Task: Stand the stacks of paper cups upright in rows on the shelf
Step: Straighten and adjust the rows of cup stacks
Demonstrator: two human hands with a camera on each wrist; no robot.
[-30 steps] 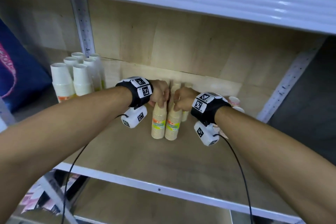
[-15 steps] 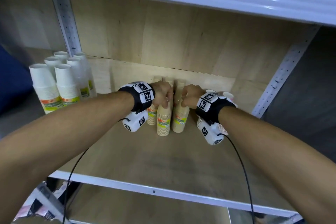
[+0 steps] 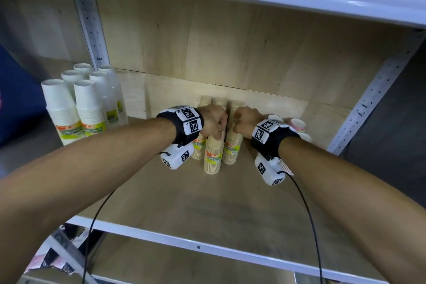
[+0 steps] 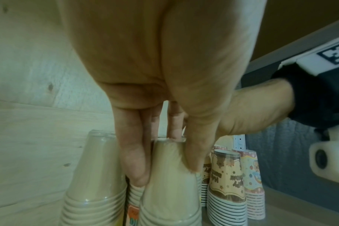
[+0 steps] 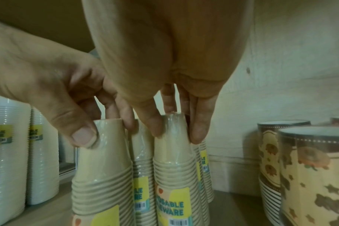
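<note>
On the wooden shelf board [image 3: 207,203], the left hand [image 3: 213,120] pinches the top of the nearest wrapped stack of tan paper cups [image 3: 214,157], which stands upright. Just right and slightly farther, the right hand [image 3: 244,121] grips a second tan stack [image 3: 232,147]. More tan stacks stand behind, near the back wall. White cup stacks [image 3: 69,110] stand far left, patterned cup stacks [image 5: 300,168] to the right.
</note>
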